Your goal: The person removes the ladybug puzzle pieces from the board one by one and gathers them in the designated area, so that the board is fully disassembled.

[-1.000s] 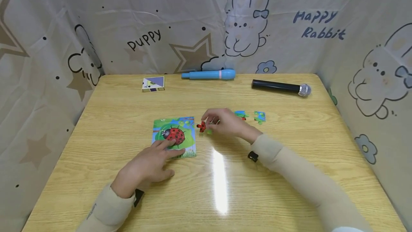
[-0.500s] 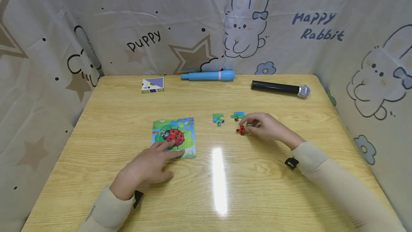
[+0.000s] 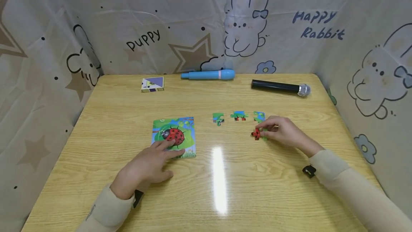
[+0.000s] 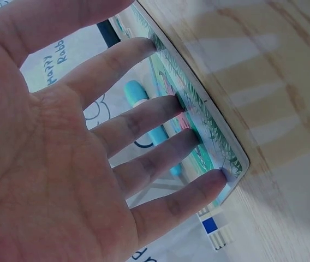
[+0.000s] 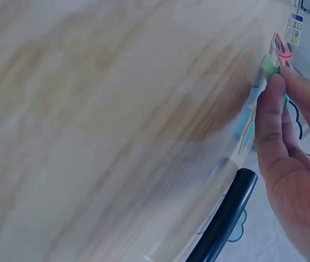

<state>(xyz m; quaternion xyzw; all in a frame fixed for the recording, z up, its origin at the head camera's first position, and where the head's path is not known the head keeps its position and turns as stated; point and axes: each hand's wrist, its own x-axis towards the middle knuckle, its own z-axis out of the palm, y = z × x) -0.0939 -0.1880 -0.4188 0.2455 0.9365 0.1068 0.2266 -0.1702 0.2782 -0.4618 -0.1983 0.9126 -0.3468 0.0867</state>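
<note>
In the head view, a square ladybug picture board (image 3: 190, 137) lies left of the table's middle. My left hand (image 3: 149, 162) rests on its near part, fingers straight and spread. The left wrist view shows those fingertips (image 4: 218, 177) on the board's grassy edge. With thumb and fingers, my right hand (image 3: 283, 131) pinches a red and green jigsaw piece (image 3: 256, 134), seen also in the right wrist view as a jigsaw piece (image 5: 271, 66) at the fingertips. Just beyond lie a green-blue piece (image 3: 217, 117), a tree-like piece (image 3: 239, 115) and a blue-green corner piece (image 3: 259, 115).
Along the back of the wooden table (image 3: 257, 189) lie a playing-card box (image 3: 152, 84), a blue microphone-shaped stick (image 3: 207, 75) and a black microphone (image 3: 280, 87). Printed cloth (image 3: 145, 17) hangs behind and at both sides.
Holding the red and green jigsaw piece, my right hand has moved rightward from beside the board to just below the corner piece. My left hand stays on the board.
</note>
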